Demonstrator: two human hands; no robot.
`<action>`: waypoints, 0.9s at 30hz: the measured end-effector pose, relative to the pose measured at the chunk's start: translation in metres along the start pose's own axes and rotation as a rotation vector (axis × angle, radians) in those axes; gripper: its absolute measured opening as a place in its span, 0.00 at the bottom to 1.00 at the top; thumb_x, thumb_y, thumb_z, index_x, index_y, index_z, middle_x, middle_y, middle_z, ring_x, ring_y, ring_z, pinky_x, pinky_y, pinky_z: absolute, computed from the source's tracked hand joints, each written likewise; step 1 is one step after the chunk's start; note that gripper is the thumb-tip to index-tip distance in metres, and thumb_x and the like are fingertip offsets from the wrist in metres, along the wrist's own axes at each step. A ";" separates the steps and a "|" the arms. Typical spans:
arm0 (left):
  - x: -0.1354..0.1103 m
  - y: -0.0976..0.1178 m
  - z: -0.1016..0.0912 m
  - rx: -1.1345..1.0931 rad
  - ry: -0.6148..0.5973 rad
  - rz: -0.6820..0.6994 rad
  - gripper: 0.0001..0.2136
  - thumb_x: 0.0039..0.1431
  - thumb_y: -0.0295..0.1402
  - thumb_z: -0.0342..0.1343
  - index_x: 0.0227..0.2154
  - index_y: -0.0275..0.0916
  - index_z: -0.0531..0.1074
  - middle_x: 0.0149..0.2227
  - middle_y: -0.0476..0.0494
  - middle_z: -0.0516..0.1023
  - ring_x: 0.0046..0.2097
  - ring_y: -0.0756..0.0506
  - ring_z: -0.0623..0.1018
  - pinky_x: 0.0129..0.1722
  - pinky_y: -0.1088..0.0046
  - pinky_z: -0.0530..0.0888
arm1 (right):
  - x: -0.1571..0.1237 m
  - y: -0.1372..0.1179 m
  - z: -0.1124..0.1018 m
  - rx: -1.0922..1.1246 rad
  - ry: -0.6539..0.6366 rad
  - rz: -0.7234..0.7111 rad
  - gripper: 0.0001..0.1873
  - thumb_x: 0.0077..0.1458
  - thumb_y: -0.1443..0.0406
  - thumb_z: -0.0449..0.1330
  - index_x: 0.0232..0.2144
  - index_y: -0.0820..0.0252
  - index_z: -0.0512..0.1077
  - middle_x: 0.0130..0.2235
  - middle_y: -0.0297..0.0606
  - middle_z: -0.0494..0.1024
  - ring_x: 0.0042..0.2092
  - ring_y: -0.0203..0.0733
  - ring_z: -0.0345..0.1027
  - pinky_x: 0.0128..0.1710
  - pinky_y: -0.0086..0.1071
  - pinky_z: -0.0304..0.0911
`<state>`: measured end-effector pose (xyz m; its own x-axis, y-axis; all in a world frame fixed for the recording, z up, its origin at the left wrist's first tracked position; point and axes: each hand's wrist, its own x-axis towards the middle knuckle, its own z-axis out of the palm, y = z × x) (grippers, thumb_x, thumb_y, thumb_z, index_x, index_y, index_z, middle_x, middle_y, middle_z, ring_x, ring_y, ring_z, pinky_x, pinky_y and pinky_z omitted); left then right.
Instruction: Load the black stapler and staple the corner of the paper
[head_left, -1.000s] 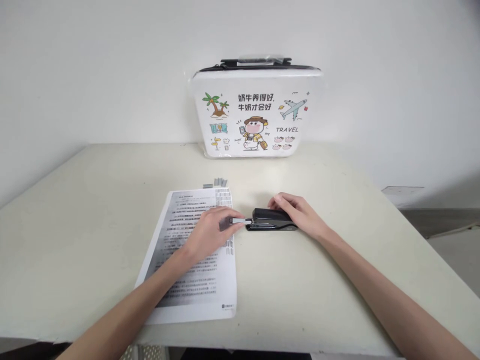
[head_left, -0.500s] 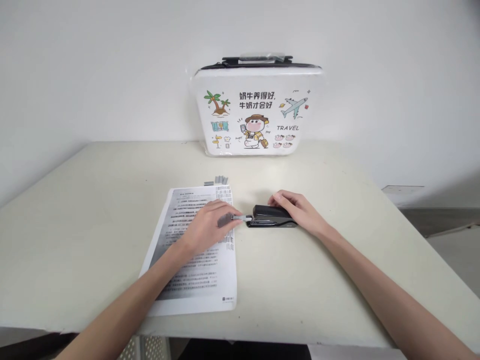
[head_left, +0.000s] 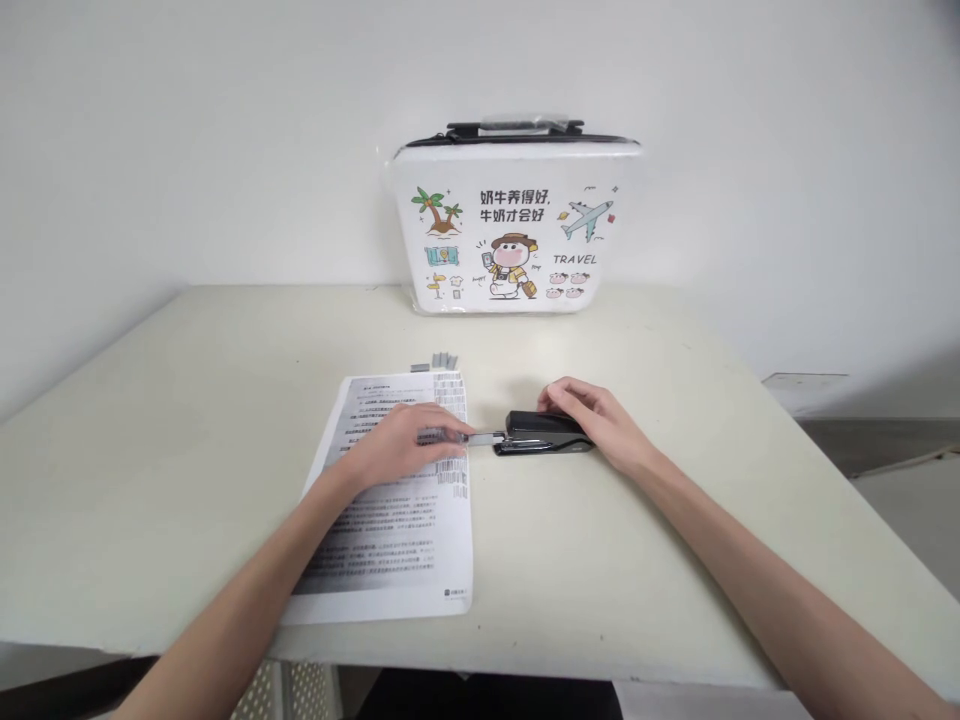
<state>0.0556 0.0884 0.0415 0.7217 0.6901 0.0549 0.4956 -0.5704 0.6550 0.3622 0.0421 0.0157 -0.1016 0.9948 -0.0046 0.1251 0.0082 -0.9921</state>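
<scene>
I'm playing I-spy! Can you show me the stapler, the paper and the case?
Stapler (head_left: 541,425): head view, on its black top.
Paper (head_left: 401,522): head view, on its lower printed lines.
Case (head_left: 517,226): head view, on the middle of its front.

We see a pale surface (head_left: 615,570) with a white illustrated case (head_left: 517,225) standing at its far side. Nearer, a printed sheet (head_left: 386,535) lies left of a black stapler (head_left: 541,437), with gray staple strips (head_left: 444,361) just beyond the sheet's far edge.
</scene>
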 end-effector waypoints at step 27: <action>0.003 0.007 0.038 -0.035 0.047 0.068 0.20 0.60 0.54 0.66 0.40 0.43 0.75 0.28 0.54 0.75 0.29 0.50 0.74 0.32 0.75 0.69 | -0.013 -0.004 0.036 0.150 -0.122 -0.065 0.27 0.64 0.40 0.58 0.33 0.56 0.77 0.39 0.38 0.80 0.42 0.43 0.73 0.48 0.35 0.67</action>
<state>0.0792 0.0697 0.0177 0.7291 0.6709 0.1352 0.4282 -0.6013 0.6747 0.3271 0.0256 0.0148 -0.2245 0.9730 0.0543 -0.0336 0.0479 -0.9983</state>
